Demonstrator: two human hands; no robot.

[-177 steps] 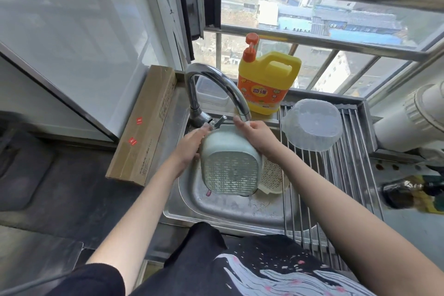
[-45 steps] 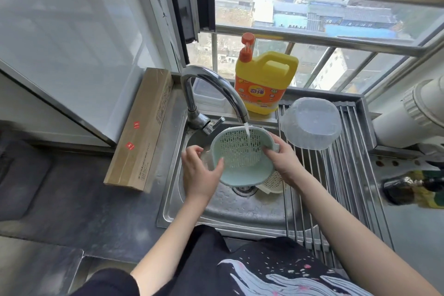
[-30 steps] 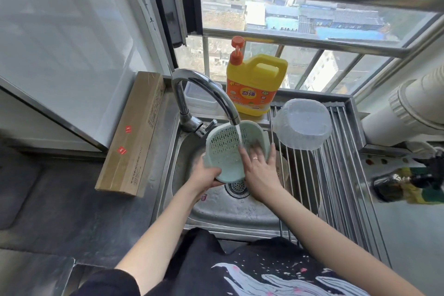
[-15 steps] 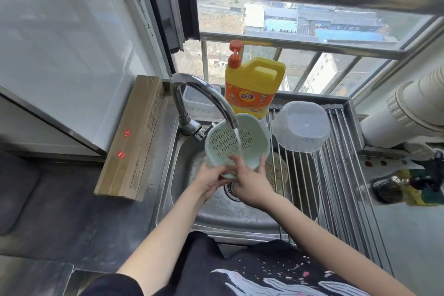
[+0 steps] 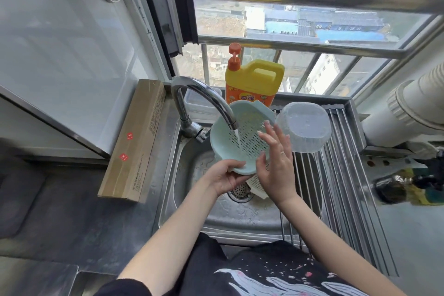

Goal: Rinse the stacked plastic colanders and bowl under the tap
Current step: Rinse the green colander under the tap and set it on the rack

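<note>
A pale green colander is tilted on edge under the running tap, its inside facing me, water hitting its holes. My left hand grips its lower rim from below. My right hand is spread flat with fingers apart against the colander's right inner side, holding nothing. A white colander lies in the sink beneath, mostly hidden by my right hand. The clear plastic bowl rests upside down on the drying rack.
A yellow detergent jug stands behind the sink at the window. A long cardboard box lies left of the sink. A dark bottle lies on the counter at the right. A white pipe runs at the far right.
The colander has tipped further upright under the stream. My right hand has slid from its lower rim up to its right inner side and opened flat. My left hand keeps the bottom edge.
</note>
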